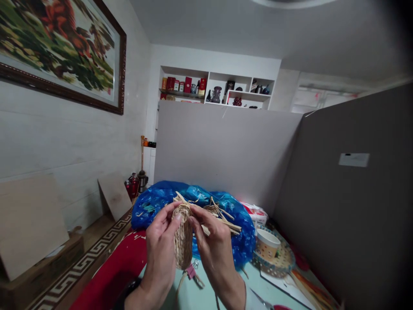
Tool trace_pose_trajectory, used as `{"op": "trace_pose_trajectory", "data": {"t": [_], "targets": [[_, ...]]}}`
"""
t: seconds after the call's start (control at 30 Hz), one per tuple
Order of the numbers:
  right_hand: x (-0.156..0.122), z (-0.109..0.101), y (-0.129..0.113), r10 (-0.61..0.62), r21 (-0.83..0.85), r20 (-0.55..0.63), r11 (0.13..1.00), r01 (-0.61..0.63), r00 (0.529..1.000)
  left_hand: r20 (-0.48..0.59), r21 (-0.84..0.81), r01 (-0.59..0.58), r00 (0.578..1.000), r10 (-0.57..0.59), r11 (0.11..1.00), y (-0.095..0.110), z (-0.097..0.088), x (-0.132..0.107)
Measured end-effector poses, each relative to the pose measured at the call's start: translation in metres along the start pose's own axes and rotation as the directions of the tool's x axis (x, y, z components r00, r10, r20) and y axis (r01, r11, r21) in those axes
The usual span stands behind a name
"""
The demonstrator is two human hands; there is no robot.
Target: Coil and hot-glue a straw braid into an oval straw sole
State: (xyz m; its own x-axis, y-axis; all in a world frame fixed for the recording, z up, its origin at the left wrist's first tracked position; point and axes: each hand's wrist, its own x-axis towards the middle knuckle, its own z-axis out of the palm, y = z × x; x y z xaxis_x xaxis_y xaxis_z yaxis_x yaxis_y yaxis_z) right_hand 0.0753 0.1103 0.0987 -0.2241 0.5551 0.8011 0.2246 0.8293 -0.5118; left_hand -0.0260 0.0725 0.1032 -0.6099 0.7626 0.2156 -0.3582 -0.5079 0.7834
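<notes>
Left hand: here it is [163, 239], clamped on the upper part of the woven straw piece [183, 247], thumb across the front, the fingers behind partly hidden.
Right hand: close beside the left [214, 237], its fingers at the piece's upper right edge; whether they pinch the weave or a loose strand, I cannot tell.
Woven piece: upright between the hands, its top edge partly covered by fingers.
Straw strips: poking out behind the right hand [234, 227], their lower ends hidden.
Blue bag: crumpled beyond both hands [150, 206], contents hard to make out.
Pink clip: just below the piece, between the wrists [191, 271].
Bowl: right of the right hand [268, 244], in a shallow basket [288, 260], its inside barely visible.
Scissors: beyond the right wrist [262, 300], cut off by the lower edge.
</notes>
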Motion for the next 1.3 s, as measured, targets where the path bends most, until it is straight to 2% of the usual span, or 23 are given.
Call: {"op": "trace_pose_trajectory", "data": {"t": [0.17, 0.6, 0.8, 1.0, 1.2, 1.3], "targets": [[-0.003, 0.005, -0.001, 0.036, 0.038, -0.02, 0.999, -0.036, 0.999, 0.018, 0.013, -0.004, 1.0, 0.004, 1.0, -0.004, 0.0, -0.004], [-0.021, 0.004, 0.0, 0.128, 0.154, 0.04, 0.979, -0.132, 0.991, 0.006, 0.004, 0.011, 1.0, -0.011, 1.0, -0.007, 0.001, -0.003], [-0.034, 0.005, 0.002, 0.172, 0.117, 0.042, 0.977, -0.176, 0.984, 0.01, 0.054, 0.038, 0.999, -0.039, 0.998, -0.018, -0.006, -0.001], [-0.045, 0.008, 0.006, 0.222, 0.047, 0.081, 0.973, -0.226, 0.972, -0.026, 0.115, 0.054, 0.998, -0.052, 0.992, -0.017, -0.007, 0.006], [-0.051, 0.01, 0.004, 0.228, 0.063, 0.111, 0.97, -0.236, 0.967, -0.032, 0.136, 0.043, 0.999, -0.039, 0.99, -0.025, -0.014, 0.011], [-0.051, 0.007, 0.001, 0.221, 0.071, 0.119, 0.971, -0.23, 0.968, -0.002, 0.15, 0.029, 1.0, -0.029, 0.988, -0.032, -0.017, 0.011]]}}
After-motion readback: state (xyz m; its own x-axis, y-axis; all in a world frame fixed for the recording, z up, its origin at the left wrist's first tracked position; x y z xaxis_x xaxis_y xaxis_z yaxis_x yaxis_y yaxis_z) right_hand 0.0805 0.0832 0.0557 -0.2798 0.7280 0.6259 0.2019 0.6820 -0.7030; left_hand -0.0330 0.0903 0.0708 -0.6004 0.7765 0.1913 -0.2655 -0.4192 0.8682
